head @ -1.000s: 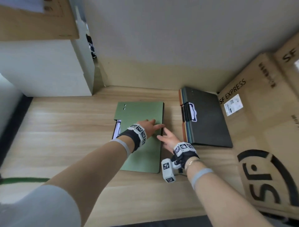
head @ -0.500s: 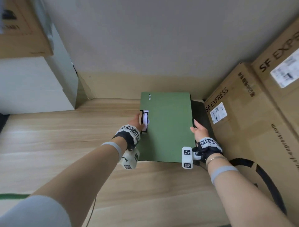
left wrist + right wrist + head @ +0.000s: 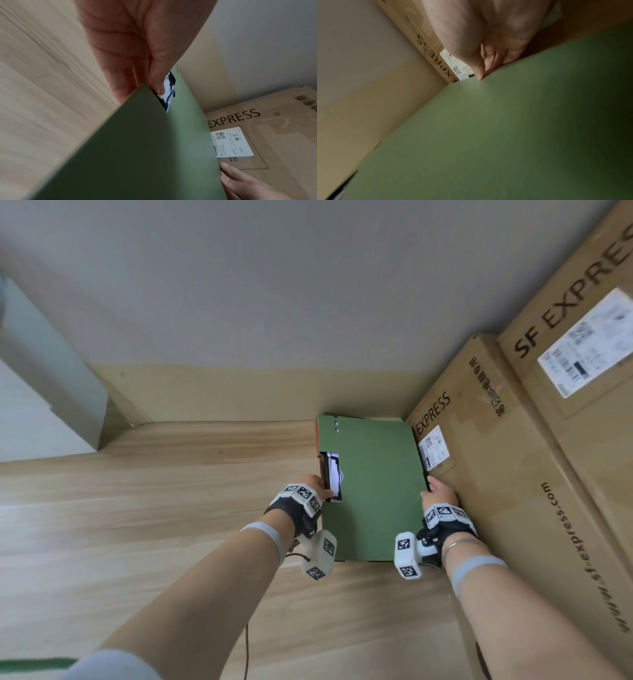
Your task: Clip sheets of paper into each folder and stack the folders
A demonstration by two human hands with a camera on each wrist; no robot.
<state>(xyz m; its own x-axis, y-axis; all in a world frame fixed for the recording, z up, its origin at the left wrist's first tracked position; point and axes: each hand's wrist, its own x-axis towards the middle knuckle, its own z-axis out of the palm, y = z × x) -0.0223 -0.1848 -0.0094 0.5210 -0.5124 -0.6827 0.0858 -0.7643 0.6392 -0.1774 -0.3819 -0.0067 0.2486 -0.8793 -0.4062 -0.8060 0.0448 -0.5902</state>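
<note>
A green folder is held flat over the stack of folders beside the cardboard box; an orange edge of the stack peeks out at its far left corner. My left hand pinches the folder's left edge at the cutout, where a black clip and white paper show. In the left wrist view the thumb lies on the clip and the fingers go under the green folder. My right hand grips the right edge, thumb on top of the green folder. Whether the folder rests on the stack I cannot tell.
Large SF Express cardboard boxes stand tight against the folder's right side and my right hand. A wall closes the back of the wooden table. A white cabinet stands at the far left.
Both hands took the green folder off the middle of the table and carried it right, over the dark folder stack by the box. It now covers that stack.
</note>
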